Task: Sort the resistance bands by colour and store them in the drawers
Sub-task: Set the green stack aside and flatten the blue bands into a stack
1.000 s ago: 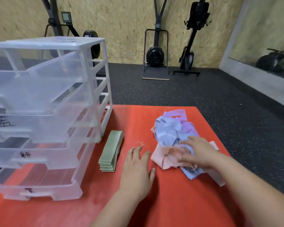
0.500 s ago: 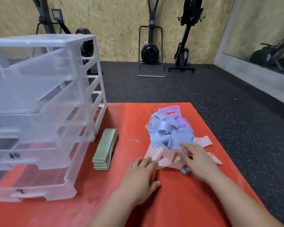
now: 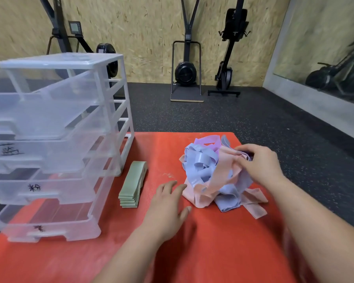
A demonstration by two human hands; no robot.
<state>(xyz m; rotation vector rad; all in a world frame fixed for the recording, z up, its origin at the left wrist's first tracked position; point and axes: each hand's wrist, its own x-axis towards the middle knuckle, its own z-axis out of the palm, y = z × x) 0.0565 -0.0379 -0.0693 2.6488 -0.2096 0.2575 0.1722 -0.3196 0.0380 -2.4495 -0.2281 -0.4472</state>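
The bare left forearm (image 3: pixel 131 252) comes in from the lower edge, and the right forearm (image 3: pixel 315 231) from the lower right corner. The left hand (image 3: pixel 168 205) lies palm down on the surface (image 3: pixel 213 252), fingers straight and slightly spread, thumb out to the side. The right hand (image 3: pixel 260 166) reaches farther forward, knuckles up, its curled fingers pinching a pink band (image 3: pixel 226 167).

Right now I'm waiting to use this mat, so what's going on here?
A person is sorting resistance bands by colour. Their right hand pinches a pink band at the top of a tangled pile of blue, pink and purple bands on the red mat. The left hand lies open on the mat, beside the pile's near edge. A folded stack of green bands sits between the pile and the clear drawer unit, not yet in a drawer.
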